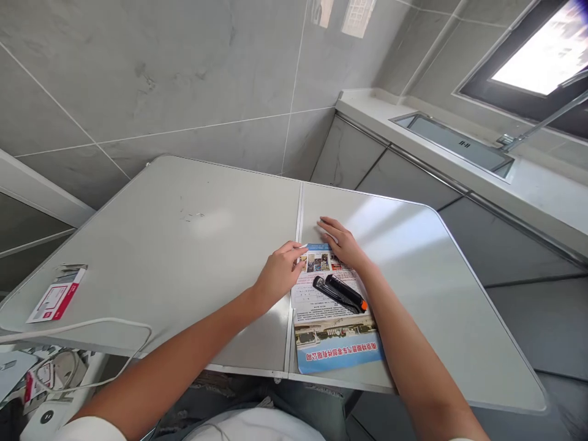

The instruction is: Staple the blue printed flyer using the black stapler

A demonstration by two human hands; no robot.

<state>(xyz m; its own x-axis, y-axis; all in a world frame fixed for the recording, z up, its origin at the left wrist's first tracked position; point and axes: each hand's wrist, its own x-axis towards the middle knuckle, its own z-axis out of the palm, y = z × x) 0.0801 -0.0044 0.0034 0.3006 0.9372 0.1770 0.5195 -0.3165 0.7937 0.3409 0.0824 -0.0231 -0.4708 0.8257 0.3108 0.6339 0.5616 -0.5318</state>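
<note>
A printed flyer (340, 360) with blue bands, photos and text lies on the folding table, upside down from where I sit. My left hand (282, 271) is at its far left corner, fingers curled, with the corner pinched between thumb and fingers. My right hand (344, 244) lies over the far right edge of the flyer, fingers stretched out and slightly apart. A black stapler (340, 294) with an orange end rests on the middle of the flyer, between my forearms. Neither hand touches it.
The white folding table (220, 202) has a seam down its middle. A red and white card packet (59, 294) sits at its left end, near a white cable (114, 320). A counter with a sink (459, 144) runs along the right. Tiled wall stands behind.
</note>
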